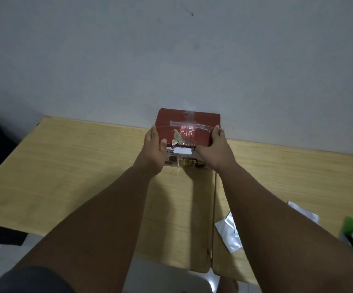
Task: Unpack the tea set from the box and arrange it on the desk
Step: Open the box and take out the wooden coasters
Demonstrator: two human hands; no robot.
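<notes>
Firmly, the left hand (154,144) and right hand (215,149) clasp the red box (188,125) between them, fingers wrapped round its opposite sides and thumbs on the lid. The cardboard looks stiff, but a tea set inside would likely be weighty and breakable, so a level, two-sided hold suits it. Clear tape (192,123) seals the lid, hiding the contents. Below the hands lies the wooden surface (65,155). Silvery packets (228,231) sit beside the right forearm.
</notes>
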